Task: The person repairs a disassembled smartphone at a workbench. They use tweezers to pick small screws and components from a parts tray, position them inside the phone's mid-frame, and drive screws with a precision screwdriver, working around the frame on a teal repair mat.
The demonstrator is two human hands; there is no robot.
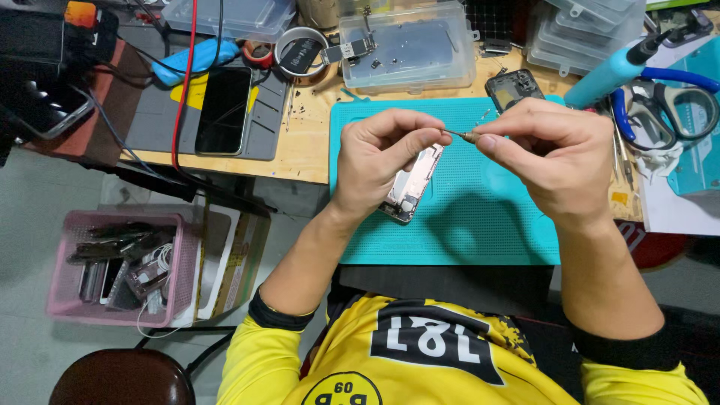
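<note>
Two hands work an opened phone above a teal mat on the table.

The teal mat (pixel 480 225) lies on the table (pixel 307 142). The left hand (pixel 375 161) has its fingers clamped on the phone (pixel 412 184), silver, backless, tilted. The right hand (pixel 559 161) pinches a thin tool (pixel 457 134), its tip at the left fingertips.

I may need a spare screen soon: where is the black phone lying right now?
In the head view, the black phone lies face up on the grey mat at upper left, beside the red cable, left of the teal mat.
</note>
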